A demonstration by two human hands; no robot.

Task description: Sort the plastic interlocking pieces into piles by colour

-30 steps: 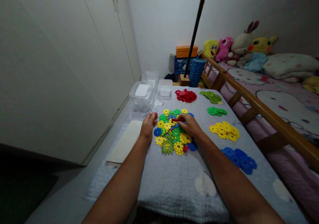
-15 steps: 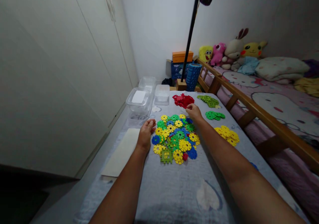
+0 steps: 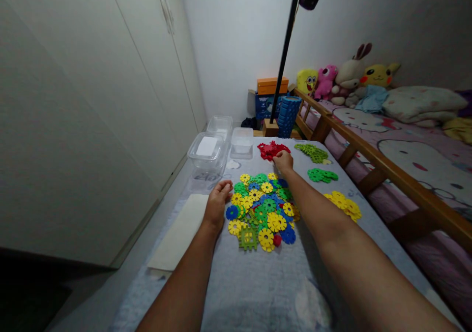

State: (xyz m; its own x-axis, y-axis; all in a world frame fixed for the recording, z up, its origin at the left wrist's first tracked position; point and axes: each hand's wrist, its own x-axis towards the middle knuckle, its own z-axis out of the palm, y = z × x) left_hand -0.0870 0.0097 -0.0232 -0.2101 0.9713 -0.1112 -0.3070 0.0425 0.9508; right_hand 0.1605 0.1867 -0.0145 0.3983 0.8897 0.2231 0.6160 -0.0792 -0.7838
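Note:
A mixed heap of flower-shaped plastic building discs in yellow, green and blue lies mid-table, with a few red bits among them. At its left edge rests my left hand, fingers curled together; what they hold, if anything, is hidden. My right hand reaches past the heap to the red pile of plastic pieces. Its thumb and fingers are pinched at the pile's near edge, and no piece can be made out between them. A green square lattice piece lies at the heap's near side.
Down the right side lie piles of olive-green pieces, green discs and yellow discs. Clear plastic containers stand at the back left, near a pale flat board. A wooden bed rail borders the right.
My right hand stays at the red pile, its fingers now slightly more tucked in. The left hand barely moves beside the heap. The whole view has shifted a little.

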